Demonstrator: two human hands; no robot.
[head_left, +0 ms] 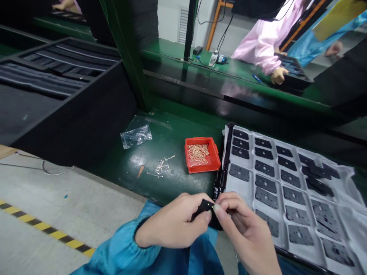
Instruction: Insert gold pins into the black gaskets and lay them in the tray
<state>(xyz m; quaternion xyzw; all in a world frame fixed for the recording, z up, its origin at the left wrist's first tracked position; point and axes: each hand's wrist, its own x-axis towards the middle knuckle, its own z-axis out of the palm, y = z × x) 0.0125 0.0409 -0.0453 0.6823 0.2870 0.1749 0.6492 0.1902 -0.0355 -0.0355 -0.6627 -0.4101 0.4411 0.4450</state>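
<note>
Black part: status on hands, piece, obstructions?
Left hand gripping black part. Right hand touching its edge, grip unclear. Red tray beyond; nothing visibly blocking.

left sleeve [120,250]: bright teal-blue cloth, long, loose and full, creased in soft folds
left cuff [146,252]: same blue, gathered and puckered around the wrist, its opening darker in shadow
garment front [200,258]: matching blue, wrinkled, with a line running down it, seam or fold unclear
left hand [177,219]: bare, thumbnail short
right hand [243,229]: bare, slim fingers, thumbnail short and rounded
right sleeve: too little in view to describe
</note>
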